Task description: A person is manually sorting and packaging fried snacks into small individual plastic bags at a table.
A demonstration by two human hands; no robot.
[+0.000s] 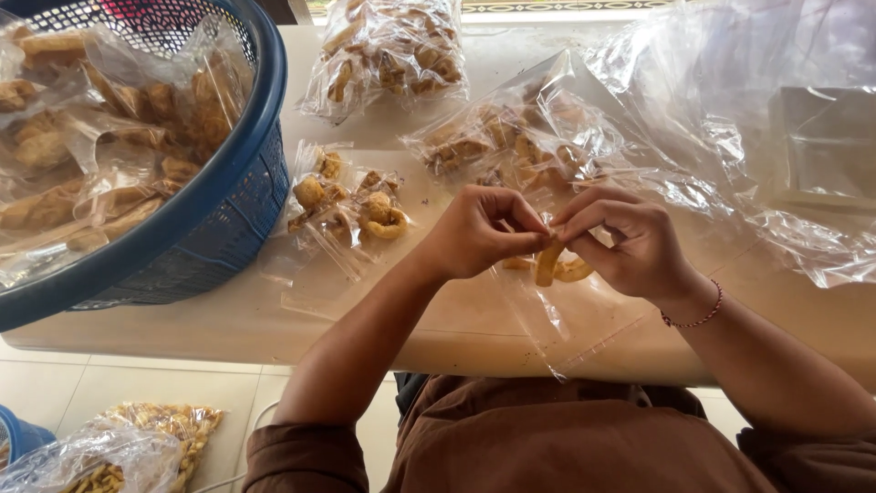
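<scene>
Both hands pinched narrow at bench edge, left hand & right hand gripping 1 clear bag w/ approx. 2 fried snacks inside, 1 blue basket of filled bags far left, 3 filled packs on bench nearby.

Blue basket cut off by the top and left edges, far rim unseen; snacks inside blurred behind crinkled plastic. Small clear bag mostly see-through, mouth hidden between fingertips of left hand and right hand; how many fried pieces inside, impossible to tell. Large plastic sheet running off the top and right edges. Bag of snacks on the floor cut by the bottom edge, beside a blue sliver at the left edge, too little showing to identify
</scene>
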